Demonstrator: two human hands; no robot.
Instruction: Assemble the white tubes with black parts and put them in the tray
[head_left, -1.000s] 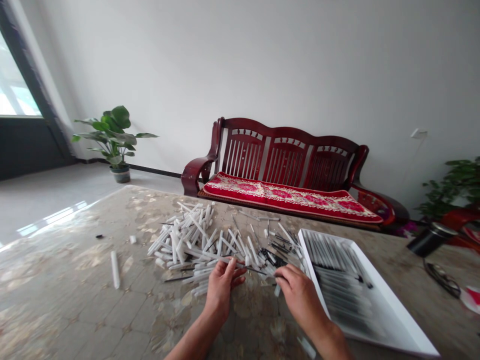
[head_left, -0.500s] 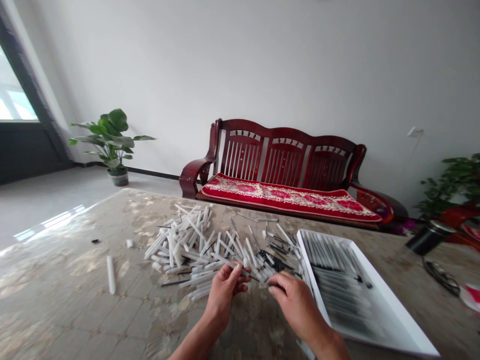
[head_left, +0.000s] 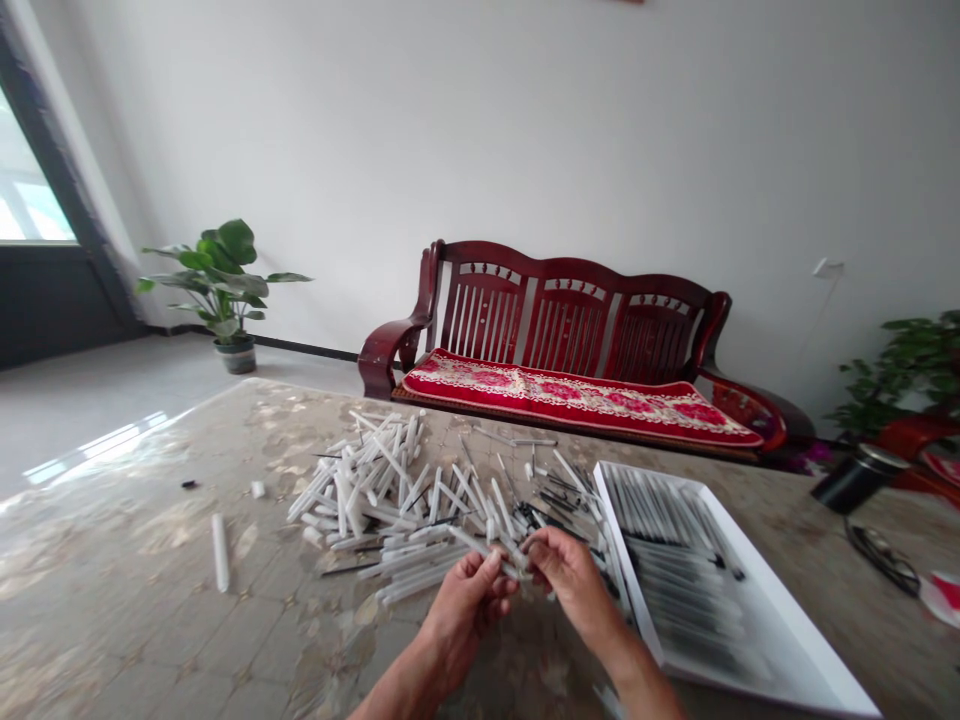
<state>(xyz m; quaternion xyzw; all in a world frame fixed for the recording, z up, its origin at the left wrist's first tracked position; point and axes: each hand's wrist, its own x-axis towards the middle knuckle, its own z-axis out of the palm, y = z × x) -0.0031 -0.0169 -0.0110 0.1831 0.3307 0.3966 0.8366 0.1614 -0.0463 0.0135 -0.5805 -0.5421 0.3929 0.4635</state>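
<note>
Head view: the left hand (head_left: 469, 605) is curling closed, its thumb pressing a slim white tube (head_left: 469, 541) against the fingers. This tube is slanting above the near edge of the pile (head_left: 386, 465), between the two hands. The right hand (head_left: 568, 575) is bringing its thumb and forefinger close together at the tube's right end; whether it is gripping anything small there, I cannot tell. Dark sticks (head_left: 559, 498) are lying just beyond the right hand, and a white box (head_left: 787, 600) is standing to its right on the desk (head_left: 165, 630), holding rows of tubes (head_left: 656, 500). One loose tube (head_left: 220, 553) is lying well apart on the left.

As I judge it, a light pinch on such a smooth-looking tube could be risking a slip or roll into the pile. Pushing at its end off-line could be bending something thin, and a low wrist could be knocking neighbouring pieces aside.
</note>
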